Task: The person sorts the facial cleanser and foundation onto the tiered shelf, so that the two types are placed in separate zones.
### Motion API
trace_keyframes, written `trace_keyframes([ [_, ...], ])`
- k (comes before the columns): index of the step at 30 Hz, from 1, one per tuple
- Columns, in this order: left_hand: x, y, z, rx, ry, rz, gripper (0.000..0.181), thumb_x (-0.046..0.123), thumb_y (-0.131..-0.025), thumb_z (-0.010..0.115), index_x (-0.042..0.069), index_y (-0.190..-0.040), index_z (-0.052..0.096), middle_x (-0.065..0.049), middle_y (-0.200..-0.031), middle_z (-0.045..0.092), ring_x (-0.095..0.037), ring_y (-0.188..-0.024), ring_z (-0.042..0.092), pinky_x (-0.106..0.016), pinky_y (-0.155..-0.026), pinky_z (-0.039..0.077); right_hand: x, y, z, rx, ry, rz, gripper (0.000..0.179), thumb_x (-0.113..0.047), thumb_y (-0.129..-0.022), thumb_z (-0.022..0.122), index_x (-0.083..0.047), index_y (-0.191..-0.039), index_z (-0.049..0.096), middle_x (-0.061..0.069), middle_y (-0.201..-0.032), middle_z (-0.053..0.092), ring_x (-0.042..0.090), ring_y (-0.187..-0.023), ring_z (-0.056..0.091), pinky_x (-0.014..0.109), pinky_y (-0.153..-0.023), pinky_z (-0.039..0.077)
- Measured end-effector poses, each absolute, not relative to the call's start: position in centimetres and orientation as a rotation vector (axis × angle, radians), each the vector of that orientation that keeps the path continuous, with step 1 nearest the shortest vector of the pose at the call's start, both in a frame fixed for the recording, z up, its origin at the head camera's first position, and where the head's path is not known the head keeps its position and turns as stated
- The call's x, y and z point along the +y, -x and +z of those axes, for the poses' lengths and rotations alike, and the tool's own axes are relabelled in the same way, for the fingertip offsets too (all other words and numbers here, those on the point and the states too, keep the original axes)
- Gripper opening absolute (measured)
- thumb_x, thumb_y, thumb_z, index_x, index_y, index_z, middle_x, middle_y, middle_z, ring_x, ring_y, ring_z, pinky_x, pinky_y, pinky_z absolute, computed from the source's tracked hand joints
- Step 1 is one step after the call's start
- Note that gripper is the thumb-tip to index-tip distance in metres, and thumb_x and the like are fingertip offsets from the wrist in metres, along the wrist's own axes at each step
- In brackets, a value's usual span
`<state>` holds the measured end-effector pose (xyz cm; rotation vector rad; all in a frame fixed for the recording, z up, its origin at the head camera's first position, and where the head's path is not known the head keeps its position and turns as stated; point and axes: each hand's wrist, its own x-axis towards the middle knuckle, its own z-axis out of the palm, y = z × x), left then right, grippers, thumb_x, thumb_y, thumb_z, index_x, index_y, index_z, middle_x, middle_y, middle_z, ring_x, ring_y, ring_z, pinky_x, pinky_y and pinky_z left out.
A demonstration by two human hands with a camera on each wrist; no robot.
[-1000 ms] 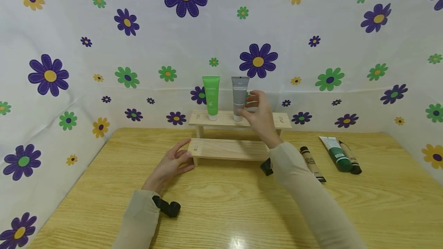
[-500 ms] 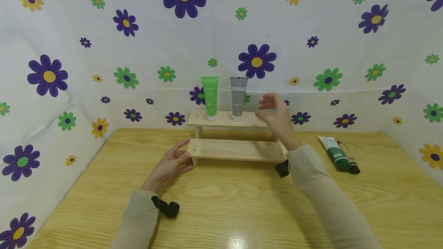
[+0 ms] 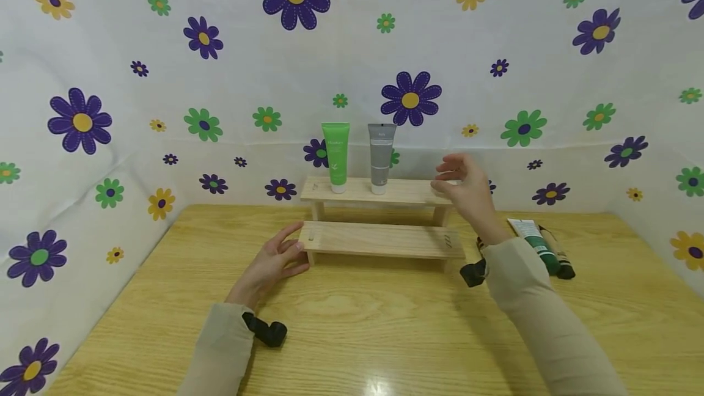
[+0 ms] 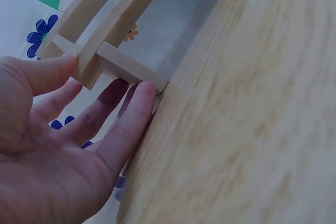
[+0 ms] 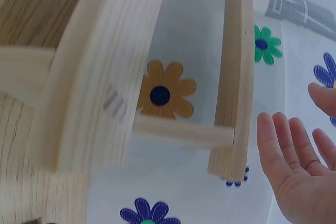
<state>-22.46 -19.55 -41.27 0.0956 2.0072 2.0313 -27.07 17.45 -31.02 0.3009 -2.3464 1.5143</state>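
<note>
A two-tier wooden shelf [image 3: 379,240] stands on the table against the backdrop. My left hand [image 3: 266,266] holds the left end of its lower step. In the left wrist view, the thumb [image 4: 50,72] lies on the board's end and fingertips touch the side leg. On the upper step, a green squeeze tube [image 3: 337,157] and a grey squeeze tube [image 3: 381,157] stand upright on their caps, a gap between them. My right hand [image 3: 469,193], fingers loosely bent and holding nothing, hovers by the upper step's right end, apart from the grey tube [image 5: 304,14].
Lying on the wooden table [image 3: 352,322] at the right are a green-and-white tube [image 3: 536,246] and a tan tube with a black cap [image 3: 560,255]. Part of another dark-ended tube [image 3: 480,247] shows behind the right wrist. A flowered cloth [image 3: 231,78] hangs behind.
My right hand has come away from the grey tube and moved right, past the upper step's right end. The grey tube stays standing. My left hand has kept its place.
</note>
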Motion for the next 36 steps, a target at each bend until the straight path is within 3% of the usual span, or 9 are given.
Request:
trace_keyframes([
  [6, -19.4, 22.5, -41.3, 2.024, -0.094, 2.024, 0.055, 0.006, -0.110, 0.039, 0.013, -0.162, 0.023, -0.030, -0.147, 0.042, -0.040, -0.126, 0.052, -0.046, -0.101, 0.051, 19.0, 26.6, -30.8, -2.328, -0.250, 1.544, 0.046, 0.002, -0.095, 0.068, 0.010, -0.135, 0.046, 0.025, -0.124, 0.060, 0.027, -0.107, 0.059, 0.014, -0.082, 0.049],
  [21, -19.4, 22.5, -41.2, 2.019, -0.119, 2.023, 0.055, 0.007, -0.111, 0.039, 0.009, -0.162, 0.020, -0.032, -0.148, 0.039, -0.044, -0.130, 0.048, -0.048, -0.102, 0.050, 22.0, 26.1, -31.6, -2.365, -0.203, 1.482, 0.049, -0.009, -0.100, 0.066, 0.008, -0.140, 0.043, 0.024, -0.129, 0.057, 0.006, -0.096, 0.057, 0.012, -0.079, 0.049],
  [36, -19.5, 22.5, -41.3, 2.016, -0.115, 2.033, 0.055, 0.007, -0.111, 0.040, 0.010, -0.162, 0.021, -0.032, -0.147, 0.040, -0.044, -0.130, 0.048, -0.047, -0.102, 0.051, 24.9, 25.2, -31.3, -2.441, -0.172, 1.476, 0.050, -0.005, -0.101, 0.062, 0.012, -0.141, 0.039, 0.031, -0.130, 0.052, -0.006, -0.088, 0.056, 0.010, -0.076, 0.053],
])
